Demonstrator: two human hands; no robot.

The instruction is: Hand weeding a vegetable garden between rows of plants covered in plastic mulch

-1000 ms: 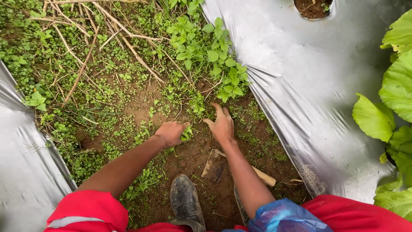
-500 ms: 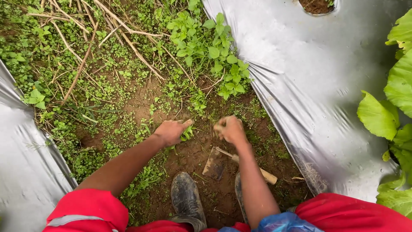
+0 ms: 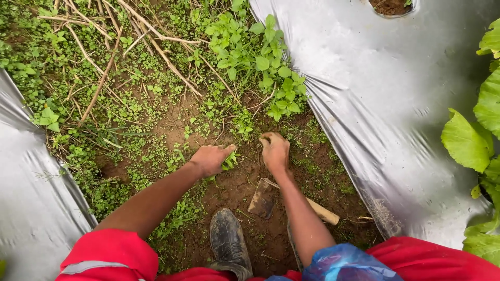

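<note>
Bare brown soil (image 3: pixel 245 187) between two runs of silver plastic mulch sheeting forms the ground, with dry stalks (image 3: pixel 104 78) scattered over low weeds at the upper left. At the far left, one sheet (image 3: pixel 26 208) is seen sloping down beside the weedy strip. Next to it, the left hand (image 3: pixel 211 158) is closed around a small tuft of green weeds (image 3: pixel 229 160), its fingers (image 3: pixel 225 151) curled tight on the leaves just above the soil. Just beside it, the right hand (image 3: pixel 275 151) is pressed to the ground at the edge of a leafy weed clump (image 3: pixel 260 62), fingers bunched together; whether anything is pinched in them cannot be told. Below the hands, a muddy boot (image 3: pixel 228 242) is planted on the soil, and a short hoe (image 3: pixel 263 198) with a wooden handle lies flat, partly hidden under the right forearm. Further right, the second sheet (image 3: pixel 375 104) is spread, with a round planting hole (image 3: pixel 388 6) holding dark earth at the top. Broad green leaves (image 3: pixel 469 140) are seen at the right edge.
</note>
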